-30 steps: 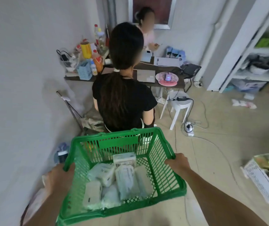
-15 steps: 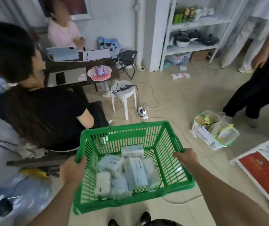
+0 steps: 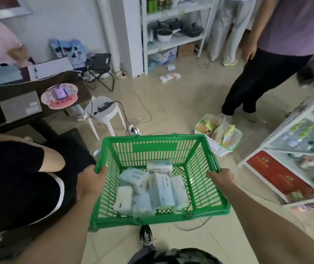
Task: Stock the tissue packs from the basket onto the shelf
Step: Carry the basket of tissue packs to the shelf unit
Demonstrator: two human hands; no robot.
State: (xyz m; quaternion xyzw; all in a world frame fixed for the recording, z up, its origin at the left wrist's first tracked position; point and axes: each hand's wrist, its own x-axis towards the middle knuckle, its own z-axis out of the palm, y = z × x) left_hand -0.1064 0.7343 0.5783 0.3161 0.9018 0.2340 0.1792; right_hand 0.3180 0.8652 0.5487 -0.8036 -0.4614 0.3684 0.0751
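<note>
I carry a green plastic basket (image 3: 158,143) in front of me above the floor. My left hand (image 3: 90,181) grips its left rim and my right hand (image 3: 221,177) grips its right rim. Several pale blue and white tissue packs (image 3: 160,187) lie loose on the basket's bottom. A white shelf (image 3: 277,134) with goods on it stands at the right edge. Another white shelf (image 3: 175,40) with pots and boxes stands at the back.
A seated person in black (image 3: 15,178) is close on my left beside a dark desk (image 3: 15,103). A white stool (image 3: 102,113) with cables, a small white basket (image 3: 218,147) of goods and a standing person (image 3: 262,69) are ahead.
My view has swung to the right, away from the seated person and toward the shelves. Both hands have kept their hold on the basket's rims.
</note>
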